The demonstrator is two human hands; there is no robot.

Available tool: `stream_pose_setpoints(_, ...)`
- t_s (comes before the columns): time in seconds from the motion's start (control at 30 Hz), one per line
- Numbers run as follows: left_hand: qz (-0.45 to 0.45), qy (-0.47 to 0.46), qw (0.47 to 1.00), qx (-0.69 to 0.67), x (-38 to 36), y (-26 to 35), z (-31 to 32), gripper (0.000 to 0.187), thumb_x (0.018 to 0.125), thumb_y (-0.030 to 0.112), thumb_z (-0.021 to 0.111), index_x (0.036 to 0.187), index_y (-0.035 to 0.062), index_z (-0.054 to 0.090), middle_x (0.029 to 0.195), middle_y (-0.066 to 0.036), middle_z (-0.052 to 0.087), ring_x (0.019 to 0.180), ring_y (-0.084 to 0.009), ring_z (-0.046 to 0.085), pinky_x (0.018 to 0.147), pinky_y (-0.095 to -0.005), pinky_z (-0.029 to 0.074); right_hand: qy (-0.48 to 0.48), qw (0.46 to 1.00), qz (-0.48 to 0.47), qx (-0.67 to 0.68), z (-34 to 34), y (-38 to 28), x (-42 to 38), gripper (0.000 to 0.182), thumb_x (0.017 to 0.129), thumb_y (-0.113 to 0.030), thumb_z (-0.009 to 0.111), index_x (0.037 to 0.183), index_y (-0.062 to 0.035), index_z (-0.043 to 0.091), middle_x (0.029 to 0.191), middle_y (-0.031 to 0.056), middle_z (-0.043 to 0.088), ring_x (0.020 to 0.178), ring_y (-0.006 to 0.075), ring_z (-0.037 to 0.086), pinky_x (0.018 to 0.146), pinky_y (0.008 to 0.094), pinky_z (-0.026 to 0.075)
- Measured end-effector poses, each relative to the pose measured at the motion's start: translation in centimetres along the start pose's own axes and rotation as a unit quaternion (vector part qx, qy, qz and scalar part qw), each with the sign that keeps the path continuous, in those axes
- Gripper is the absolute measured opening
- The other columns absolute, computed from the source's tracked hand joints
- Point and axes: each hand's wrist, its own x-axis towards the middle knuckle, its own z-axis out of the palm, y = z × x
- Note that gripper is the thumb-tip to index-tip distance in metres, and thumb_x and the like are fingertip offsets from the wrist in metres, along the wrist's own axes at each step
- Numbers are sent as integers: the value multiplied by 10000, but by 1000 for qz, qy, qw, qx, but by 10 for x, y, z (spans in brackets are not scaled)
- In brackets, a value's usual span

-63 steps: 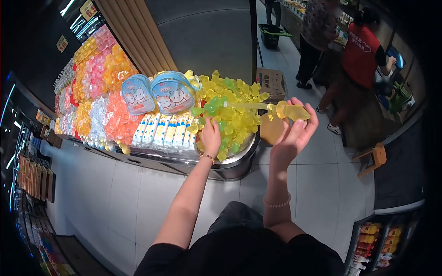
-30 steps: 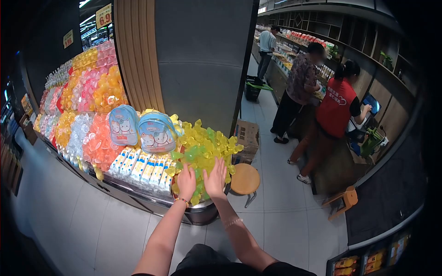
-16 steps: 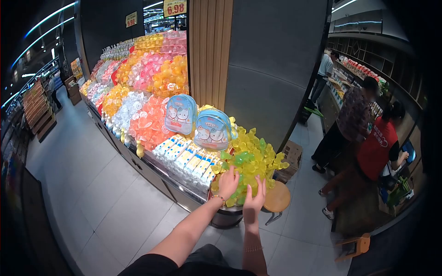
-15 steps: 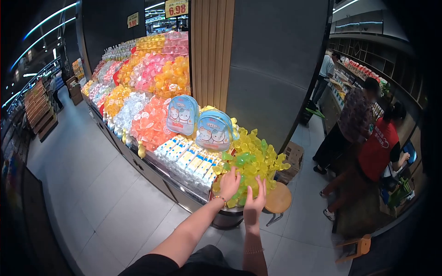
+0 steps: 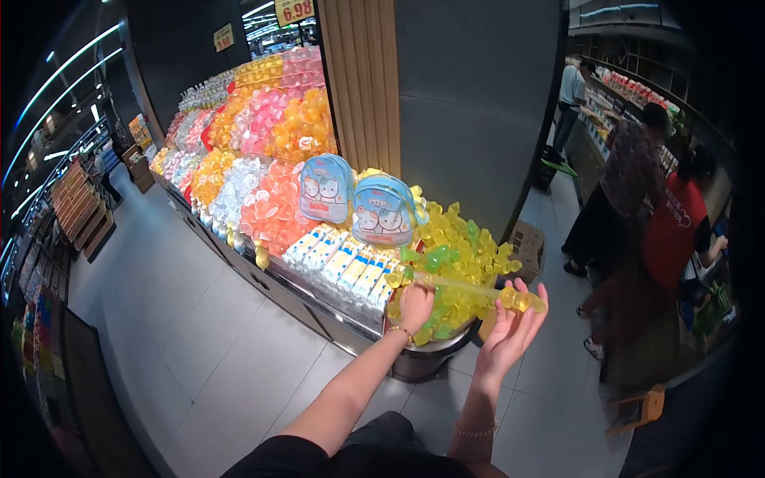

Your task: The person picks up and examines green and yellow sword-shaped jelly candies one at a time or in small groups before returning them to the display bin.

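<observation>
A long translucent yellow strip [image 5: 466, 288] with rounded bulbs at its right end stretches between my hands, above a heap of yellow and green fruit-shaped containers [image 5: 458, 239]. My right hand [image 5: 510, 334] grips the bulb end, thumb in front and fingers stretched behind it. At the strip's other end is my left hand [image 5: 417, 307], closed, its fingers partly hidden; it appears to hold the strip there. White packs with blue and yellow print [image 5: 343, 263] lie left of my left hand. Two clear blue cat-print bags [image 5: 384, 211] stand behind those packs.
Orange, white and pink containers [image 5: 271, 199] fill the display leftward, its dark rim [image 5: 319, 307] facing me. A dark column [image 5: 470, 103] rises behind. On the right are a cardboard box [image 5: 527, 245], a stool [image 5: 647, 405] and a person in a red vest [image 5: 677, 231] beside others.
Both hands were low at the heap, fingers apart. My right hand has moved right and up with the bulb end, my left has closed, and the yellow strip now spans them. The view has shifted slightly.
</observation>
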Motion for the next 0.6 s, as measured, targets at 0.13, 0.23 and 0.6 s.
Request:
stream_pose_setpoints(0.13, -33, 13, 997, -69, 1, 25, -25, 250, 955, 240, 458, 1122, 66, 524, 783, -169, 624, 800, -362, 598, 744, -477, 427, -28, 998, -53, -14, -9, 8, 14, 371, 976, -133, 414, 1330, -59, 330, 1257, 169, 480, 1178, 222, 480, 935, 312, 431)
stream_pose_setpoints(0.23, -25, 14, 997, -75, 3, 21, -23, 247, 953, 234, 461, 1120, 62, 521, 798, -175, 627, 812, -367, 599, 744, -481, 427, -34, 995, -89, -28, -2, 11, 24, 351, 958, -87, 427, 1300, -60, 350, 1231, 153, 493, 1152, 217, 488, 931, 317, 426)
stream_pose_setpoints(0.6, -10, -26, 998, -50, 6, 18, -21, 244, 939, 211, 480, 1118, 50, 516, 846, -195, 632, 841, -389, 597, 738, -500, 423, -261, 823, -174, -474, 10, 139, 35, 311, 887, -38, 493, 1191, -90, 459, 1097, 159, 610, 1065, 366, 578, 1074, 494, 305)
